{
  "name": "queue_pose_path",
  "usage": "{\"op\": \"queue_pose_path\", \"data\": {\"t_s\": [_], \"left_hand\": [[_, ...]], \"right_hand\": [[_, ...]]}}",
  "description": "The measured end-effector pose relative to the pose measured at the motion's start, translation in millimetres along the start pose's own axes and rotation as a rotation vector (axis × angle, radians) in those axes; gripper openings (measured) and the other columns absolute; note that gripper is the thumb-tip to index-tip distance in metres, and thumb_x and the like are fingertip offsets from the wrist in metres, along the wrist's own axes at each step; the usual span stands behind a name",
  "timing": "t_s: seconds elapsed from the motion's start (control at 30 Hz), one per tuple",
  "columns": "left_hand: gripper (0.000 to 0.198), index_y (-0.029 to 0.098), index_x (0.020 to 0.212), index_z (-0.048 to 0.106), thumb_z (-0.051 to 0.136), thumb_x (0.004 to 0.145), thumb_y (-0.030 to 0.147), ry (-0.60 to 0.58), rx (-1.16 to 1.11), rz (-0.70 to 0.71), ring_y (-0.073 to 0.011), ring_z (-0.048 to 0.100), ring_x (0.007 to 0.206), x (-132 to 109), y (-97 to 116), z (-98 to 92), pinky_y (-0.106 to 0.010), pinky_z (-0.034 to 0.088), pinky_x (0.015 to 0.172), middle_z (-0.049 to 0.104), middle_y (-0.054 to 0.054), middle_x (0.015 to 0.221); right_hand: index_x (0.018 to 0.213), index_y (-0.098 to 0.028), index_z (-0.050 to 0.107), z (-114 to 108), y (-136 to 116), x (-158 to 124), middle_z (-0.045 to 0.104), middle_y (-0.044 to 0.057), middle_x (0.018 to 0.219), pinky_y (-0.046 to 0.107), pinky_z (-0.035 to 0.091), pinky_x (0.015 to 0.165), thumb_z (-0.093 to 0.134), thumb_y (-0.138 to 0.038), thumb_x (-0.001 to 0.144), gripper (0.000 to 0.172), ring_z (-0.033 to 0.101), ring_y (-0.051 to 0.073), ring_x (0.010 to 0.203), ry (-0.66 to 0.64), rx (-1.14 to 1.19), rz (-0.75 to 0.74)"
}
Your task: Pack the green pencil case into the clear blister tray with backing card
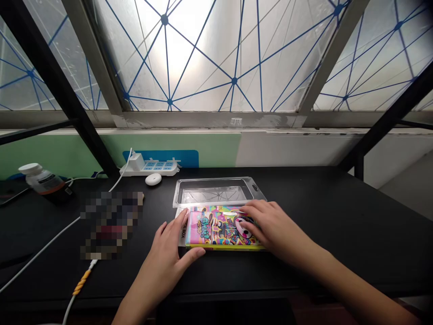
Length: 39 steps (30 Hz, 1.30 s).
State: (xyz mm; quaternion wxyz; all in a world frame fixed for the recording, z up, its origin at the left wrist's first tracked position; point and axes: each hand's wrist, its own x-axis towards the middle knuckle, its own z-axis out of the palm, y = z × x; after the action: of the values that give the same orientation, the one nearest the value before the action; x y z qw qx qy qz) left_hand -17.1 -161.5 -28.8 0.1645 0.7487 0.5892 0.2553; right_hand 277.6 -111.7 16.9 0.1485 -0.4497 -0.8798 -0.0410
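Head view: colourful box (pixel 219 228) lies lengthwise left-to-right, cartoon figure (pixel 242 231) at right.

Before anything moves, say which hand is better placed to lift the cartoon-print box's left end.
Probably the left hand: its fingers are at the left end of the cartoon-print box, while the right hand lies over the opposite end.

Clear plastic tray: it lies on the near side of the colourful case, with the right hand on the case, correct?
Wrong side: in the head view the clear plastic tray lies on the far side of the colourful case; the right hand is on it.
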Motion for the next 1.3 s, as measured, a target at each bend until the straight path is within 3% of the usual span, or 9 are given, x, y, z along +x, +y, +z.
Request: {"op": "queue_pose_path", "data": {"t_s": [0.2,0.3,0.43,0.57,0.73,0.87,1.0,1.17,1.3], "left_hand": [[0.089,0.033,0.158,-0.002,0.059,0.094,0.041,-0.046,-0.041,0.051,-0.0247,0.040,0.143,0.2,-1.2,-1.1,-0.053,0.024,0.120,0.054,-0.008,0.147],[0.078,0.035,0.158,0.008,0.056,0.096,0.039,-0.060,-0.022,0.068,-0.0242,0.039,0.144,1.0,-0.9,-1.7,-0.052,0.024,0.120,0.046,-0.007,0.153],[0.071,0.032,0.158,0.014,0.050,0.098,0.044,-0.056,-0.002,0.080,-0.0257,0.038,0.144,0.7,0.6,-4.8,-0.053,0.023,0.120,0.037,-0.007,0.158],[0.049,0.037,0.154,0.031,0.025,0.106,0.043,-0.089,-0.072,0.054,-0.0241,0.035,0.145,-2.3,1.9,-12.1,-0.053,0.023,0.121,0.040,0.001,0.156],[0.052,0.036,0.153,0.032,0.025,0.104,0.052,-0.119,-0.140,-0.068,-0.0288,0.028,0.148,-2.1,2.1,-16.7,-0.056,0.026,0.119,0.036,0.003,0.157],[0.073,0.033,0.156,0.026,0.049,0.093,0.063,-0.192,-0.105,-0.143,-0.0352,0.014,0.151,0.8,2.9,-17.6,-0.059,0.023,0.118,0.028,-0.001,0.161],[0.071,0.032,0.157,0.024,0.042,0.096,0.063,-0.191,-0.108,-0.113,-0.0336,0.013,0.151,-0.2,2.2,-17.6,-0.059,0.016,0.121,0.025,0.000,0.162],[0.061,0.033,0.154,0.031,0.015,0.102,0.059,-0.134,-0.209,-0.093,-0.0289,0.021,0.150,-4.2,-0.5,-17.3,-0.056,0.018,0.121,0.032,0.003,0.159],[0.061,0.033,0.154,0.034,0.014,0.102,0.059,-0.058,-0.213,-0.022,-0.0286,0.027,0.148,-4.2,-4.3,-14.4,-0.055,0.021,0.121,0.041,0.000,0.155]], "right_hand": [[0.097,-0.016,0.064,15.8,-30.7,25.1,0.062,0.013,0.092,0.043,0.050,0.076,0.046,-0.034,0.099,0.025,0.058,0.028,0.085,-0.008,-0.038,-0.015],[0.094,-0.017,0.060,20.4,-27.7,29.4,0.061,0.012,0.092,0.042,0.051,0.075,0.044,-0.031,0.100,0.023,0.057,0.026,0.085,0.058,-0.004,-0.021],[0.098,-0.018,0.057,17.5,-23.9,25.6,0.061,0.013,0.097,0.044,0.053,0.079,0.044,-0.034,0.101,0.021,0.058,0.027,0.091,0.294,0.042,-0.052],[0.108,-0.022,0.056,2.2,-29.5,1.7,0.066,0.010,0.099,0.047,0.053,0.088,0.056,-0.030,0.096,0.014,0.064,0.027,0.095,0.446,0.074,-0.187],[0.132,-0.031,0.053,-19.3,-24.3,-53.2,0.072,0.006,0.117,0.047,0.048,0.104,0.071,-0.036,0.087,0.049,0.066,0.028,0.110,0.171,0.190,-0.378],[0.144,-0.032,0.046,-13.9,8.8,-84.4,0.047,0.012,0.151,0.051,0.046,0.106,0.076,-0.051,0.078,0.076,0.049,0.036,0.134,-0.010,0.194,-0.161],[0.157,-0.033,0.021,0.7,40.5,-91.7,0.025,0.011,0.163,0.052,0.044,0.109,0.073,-0.048,0.081,0.093,0.035,0.037,0.143,-0.138,0.321,0.128],[0.147,-0.032,0.039,7.7,45.3,-77.3,0.048,0.010,0.151,0.050,0.045,0.109,0.057,-0.046,0.094,0.058,0.048,0.033,0.136,-0.041,0.506,0.330],[0.148,-0.030,0.032,19.0,40.8,-70.4,0.051,0.011,0.148,0.047,0.048,0.107,0.057,-0.051,0.093,0.064,0.052,0.030,0.133,0.040,0.552,0.402]]}}
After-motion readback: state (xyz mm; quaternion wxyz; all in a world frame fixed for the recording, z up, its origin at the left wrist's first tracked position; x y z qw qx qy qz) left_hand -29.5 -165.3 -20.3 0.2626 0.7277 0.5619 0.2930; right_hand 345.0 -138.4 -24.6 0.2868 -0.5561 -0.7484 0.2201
